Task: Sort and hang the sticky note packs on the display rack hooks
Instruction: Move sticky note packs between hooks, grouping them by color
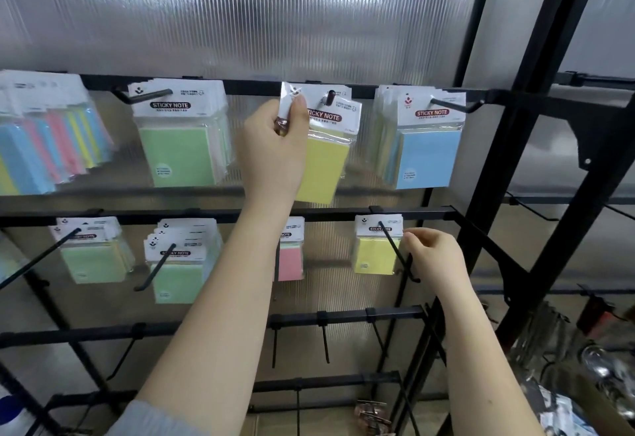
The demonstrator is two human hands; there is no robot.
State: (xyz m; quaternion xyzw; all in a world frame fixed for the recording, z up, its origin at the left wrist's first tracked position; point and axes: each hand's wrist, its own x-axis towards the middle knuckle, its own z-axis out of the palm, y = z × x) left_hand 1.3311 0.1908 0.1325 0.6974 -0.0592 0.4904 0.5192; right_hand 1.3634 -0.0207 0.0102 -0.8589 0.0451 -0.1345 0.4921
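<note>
Head view: one camera, looking at a black rack (343, 214) with hooks.
Left hand (275, 150): raised to the top row; thumb and fingers pinch the white header card of a yellow pack (323, 164).
Yellow pack: hangs long axis vertical, header hole at the tip of the middle hook (330, 97); whether the hook is fully through, I cannot tell.
Key relation: the hook points out toward the camera, so the pack must slide straight back along it; left hand sits just left of the hole.
Right hand (434, 258): lower row, fingers loosely curled, tips touching the edge of a small yellow pack (376, 250); no clear hold visible.
Neighbours: green pack (180, 157) left, blue pack (424, 157) right.
</note>
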